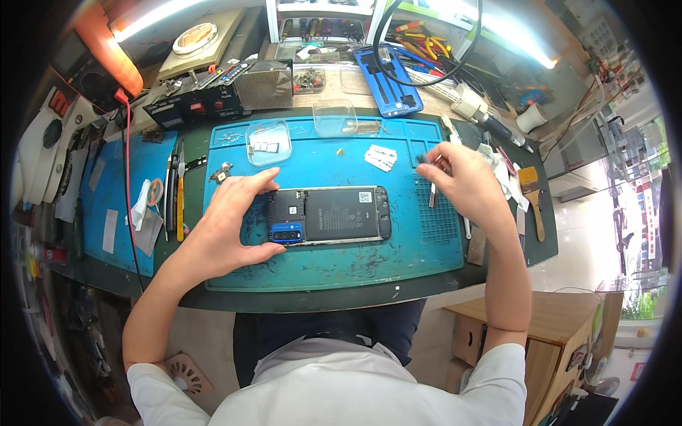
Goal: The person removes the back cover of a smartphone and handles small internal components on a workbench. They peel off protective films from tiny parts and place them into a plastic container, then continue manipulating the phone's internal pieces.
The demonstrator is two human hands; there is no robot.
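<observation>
An opened phone [334,213] lies face down on the blue mat [320,270], its black battery and blue camera plate exposed. My left hand [217,231] grips its left end between thumb and fingertips. My right hand [458,177] is raised at the mat's right side, fingers pinched around something small and dark that I cannot make out. Above the phone are white labelled strips [380,157], a small yellow piece [340,152] and a clear tray [268,133] with small parts. A dark component [220,172] lies just left of my left fingers.
Along the back stand a power supply [192,105], a blue frame [387,82], pliers [426,46] and a hot-air handpiece [486,121]. Tweezers and pens [177,192] lie left of the mat, a brush [533,202] right. A red cable [128,184] hangs across the left mat.
</observation>
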